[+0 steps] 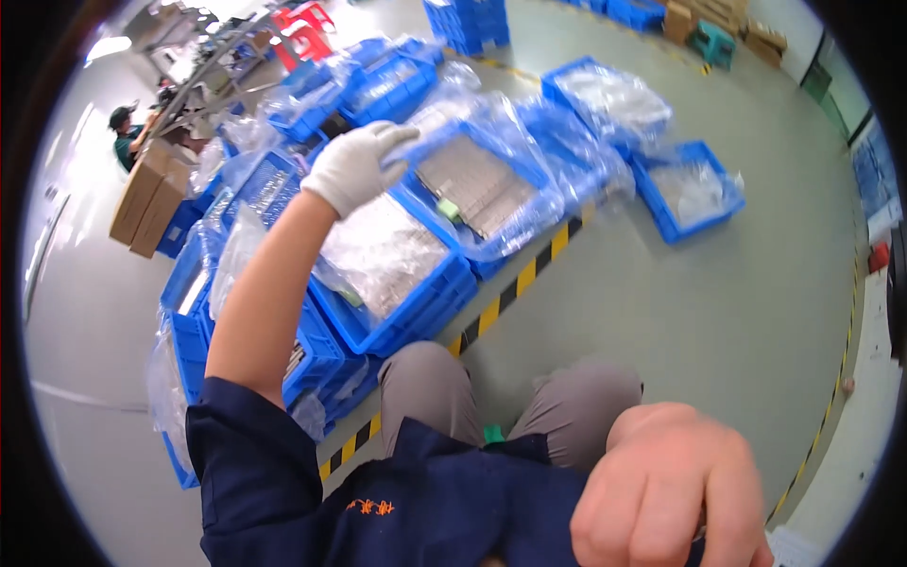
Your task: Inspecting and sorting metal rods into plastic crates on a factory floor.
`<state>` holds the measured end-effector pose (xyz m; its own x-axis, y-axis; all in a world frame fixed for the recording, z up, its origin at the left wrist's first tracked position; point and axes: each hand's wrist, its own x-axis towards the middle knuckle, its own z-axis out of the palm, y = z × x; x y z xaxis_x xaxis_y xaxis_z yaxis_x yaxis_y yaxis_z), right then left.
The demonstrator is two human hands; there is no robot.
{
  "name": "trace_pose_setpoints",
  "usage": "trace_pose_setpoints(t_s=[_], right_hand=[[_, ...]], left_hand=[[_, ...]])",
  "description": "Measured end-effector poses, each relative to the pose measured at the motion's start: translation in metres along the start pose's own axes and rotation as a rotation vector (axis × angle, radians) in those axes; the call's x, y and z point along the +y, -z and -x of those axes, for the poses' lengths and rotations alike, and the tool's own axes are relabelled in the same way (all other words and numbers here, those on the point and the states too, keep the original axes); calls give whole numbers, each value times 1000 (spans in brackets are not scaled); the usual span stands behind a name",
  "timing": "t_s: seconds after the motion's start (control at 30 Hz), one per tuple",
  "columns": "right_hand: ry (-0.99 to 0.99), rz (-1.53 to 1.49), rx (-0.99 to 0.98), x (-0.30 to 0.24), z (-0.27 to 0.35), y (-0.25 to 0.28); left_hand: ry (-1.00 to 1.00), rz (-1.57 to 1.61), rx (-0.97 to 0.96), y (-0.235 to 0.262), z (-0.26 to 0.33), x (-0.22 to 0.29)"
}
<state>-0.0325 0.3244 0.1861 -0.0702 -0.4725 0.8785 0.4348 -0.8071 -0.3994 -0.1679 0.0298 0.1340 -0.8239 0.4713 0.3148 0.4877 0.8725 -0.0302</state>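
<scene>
My left hand, in a white glove, reaches out above the blue crates with its fingers stretched and apart; nothing shows in it. Just right of it lies a blue crate lined with clear plastic, with rows of flat greyish metal parts and a small green piece on them. Below the hand is another blue crate whose contents lie under clear plastic film. My bare right hand is close up at the lower right, fingers curled; what they hold, if anything, is hidden.
More blue crates with plastic bags stand beyond and to the left. A blue crate sits on the floor at right. Yellow-black tape runs along the stacks. Cardboard boxes and a person are at far left.
</scene>
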Motion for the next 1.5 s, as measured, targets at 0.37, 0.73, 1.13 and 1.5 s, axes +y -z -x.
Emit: trace_pose_setpoints(t_s=[0.37,0.73,1.13,1.5], right_hand=[[36,-106,379,17,130,87],[97,-227,951,9,169,114],[83,-252,1084,4,179,130],[40,-266,1166,5,175,131]], left_hand=[[261,136,-616,-245,-74,-31],[975,0,-549,-392,-84,-10],[924,34,-593,-386,-86,-45],[810,4,-519,-383,-87,-29]])
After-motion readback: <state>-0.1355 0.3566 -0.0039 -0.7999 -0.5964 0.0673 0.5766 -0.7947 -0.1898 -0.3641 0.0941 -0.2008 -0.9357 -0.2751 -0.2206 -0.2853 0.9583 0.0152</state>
